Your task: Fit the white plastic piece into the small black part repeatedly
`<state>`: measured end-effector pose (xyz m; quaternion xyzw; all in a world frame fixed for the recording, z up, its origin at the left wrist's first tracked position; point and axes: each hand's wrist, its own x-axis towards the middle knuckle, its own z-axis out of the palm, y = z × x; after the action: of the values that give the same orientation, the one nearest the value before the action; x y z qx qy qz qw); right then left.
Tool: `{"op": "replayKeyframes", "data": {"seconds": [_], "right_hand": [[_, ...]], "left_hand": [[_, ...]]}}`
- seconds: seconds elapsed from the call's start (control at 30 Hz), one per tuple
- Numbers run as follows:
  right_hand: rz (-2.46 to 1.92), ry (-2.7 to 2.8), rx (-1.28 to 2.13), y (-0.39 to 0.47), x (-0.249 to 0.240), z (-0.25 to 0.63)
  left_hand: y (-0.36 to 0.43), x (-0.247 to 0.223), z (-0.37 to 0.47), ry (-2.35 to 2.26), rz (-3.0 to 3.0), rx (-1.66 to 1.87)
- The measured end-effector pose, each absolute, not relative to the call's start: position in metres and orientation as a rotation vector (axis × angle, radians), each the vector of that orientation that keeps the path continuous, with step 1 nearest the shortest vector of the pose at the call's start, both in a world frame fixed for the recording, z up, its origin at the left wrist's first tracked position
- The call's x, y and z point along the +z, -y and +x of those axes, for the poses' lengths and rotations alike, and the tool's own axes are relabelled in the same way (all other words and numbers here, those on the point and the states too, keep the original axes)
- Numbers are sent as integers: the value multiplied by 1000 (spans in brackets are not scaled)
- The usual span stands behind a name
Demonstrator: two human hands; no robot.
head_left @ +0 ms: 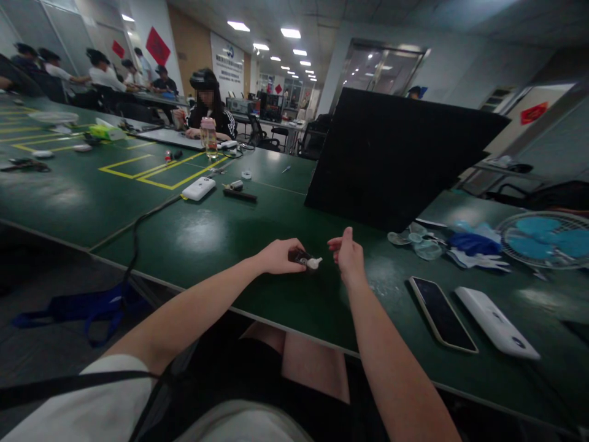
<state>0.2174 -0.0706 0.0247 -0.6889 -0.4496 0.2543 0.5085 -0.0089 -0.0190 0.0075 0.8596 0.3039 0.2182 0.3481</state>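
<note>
My left hand (281, 256) is closed around a small dark bottle with a white nozzle top (314, 263), just above the green tabletop. The bottle is tipped on its side, its white spout pointing right. Fingers and thumb cover much of the dark body. To the right, my right hand (348, 256) is held up with the thumb raised and the fingers apart from the bottle. Nothing shows in that hand. A gap of bare green table (280, 301) lies between the two hands.
A large black panel (391, 159) stands tilted ahead. On the right lie a phone (442, 313), a white power bank (497, 322), gloves (478, 245) and a blue fan (547, 239). Further left are a white device (199, 188) with a cable, a black bar (240, 195) and a drink bottle (209, 138). A person (209, 107) sits across.
</note>
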Motion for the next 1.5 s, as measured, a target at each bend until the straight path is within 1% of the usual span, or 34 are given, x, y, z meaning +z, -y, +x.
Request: {"op": "replayKeyframes", "data": {"seconds": [0.07, 0.17, 0.3, 0.47, 0.63, 0.77, 0.83, 0.97, 1.1, 1.2, 1.33, 1.43, 1.5], "right_hand": [[-1641, 918, 645, 68, 22, 225], [-1644, 813, 681, 63, 14, 231], [-1654, 829, 664, 57, 3, 235], [-1718, 946, 618, 57, -1, 238], [-1741, 1039, 596, 62, 3, 239], [-1687, 998, 661, 62, 5, 239], [-1705, 980, 673, 61, 4, 240], [-1721, 988, 669, 59, 4, 240], [-1741, 958, 667, 58, 6, 239], [-1764, 943, 686, 59, 8, 238], [-1778, 947, 706, 58, 6, 241], [-1780, 984, 683, 56, 2, 243], [-1790, 1011, 657, 55, -1, 244]], "left_hand": [[23, 9, -9, -685, 2228, 523], [31, 12, -8, -588, 2247, 470], [40, 14, -5, -556, 2333, 450], [44, 16, -5, -662, 2358, 494], [26, 14, -25, -901, 2346, 573], [-4, 12, -66, -1153, 2445, 686], [-17, 15, -91, -1293, 2526, 689], [-34, 31, -137, -1473, 2794, 539], [-43, 45, -168, -1450, 3008, 259], [-51, 46, -184, -1388, 3013, 182], [-61, 39, -206, -1405, 2992, 207], [-68, 31, -223, -1693, 2861, 327], [-72, 25, -232, -1972, 2650, 515]]}}
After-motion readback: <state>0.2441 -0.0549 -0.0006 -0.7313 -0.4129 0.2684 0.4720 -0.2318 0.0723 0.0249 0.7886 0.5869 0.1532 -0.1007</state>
